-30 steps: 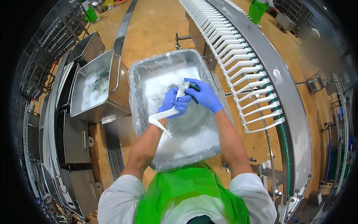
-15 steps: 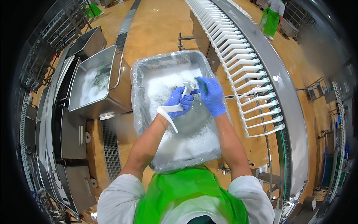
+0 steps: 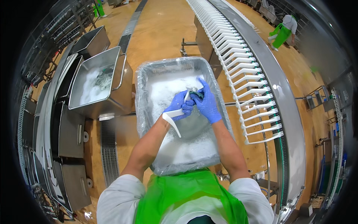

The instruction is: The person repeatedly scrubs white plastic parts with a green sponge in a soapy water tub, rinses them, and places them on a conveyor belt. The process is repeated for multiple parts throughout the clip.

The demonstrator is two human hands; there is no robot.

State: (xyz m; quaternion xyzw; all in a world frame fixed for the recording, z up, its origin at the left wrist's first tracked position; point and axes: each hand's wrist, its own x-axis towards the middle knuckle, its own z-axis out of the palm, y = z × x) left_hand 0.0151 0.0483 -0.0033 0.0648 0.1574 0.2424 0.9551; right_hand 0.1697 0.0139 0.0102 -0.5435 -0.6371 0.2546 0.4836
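Note:
Over a plastic-lined grey tub [image 3: 143, 123] of foamy water [image 3: 169, 151], both my hands wear blue gloves. My left hand [image 3: 179, 104] is closed round a white bent plastic bar [image 3: 172, 115], whose hooked end sticks out below the wrist. The bar's upper end rises between the fingers. My right hand [image 3: 209, 106] grips a dark green scrubbing pad [image 3: 197, 95] and presses it against that upper end. The two hands touch or nearly touch there; the right fingertips partly cover the pad.
On the right, a curved conveyor [image 3: 281, 97] carries a row of similar white bars [image 3: 244, 69]. A steel bin [image 3: 119, 99] with suds and greenish cloth-like stuff stands left. Steel cabinets [image 3: 71, 130] lie farther left. A person in a green apron [image 3: 282, 35] is at far right.
My right hand has come down and left, bringing the green pad onto the bar's upper end. My left hand still holds the bar. The distant person has shifted right and bends.

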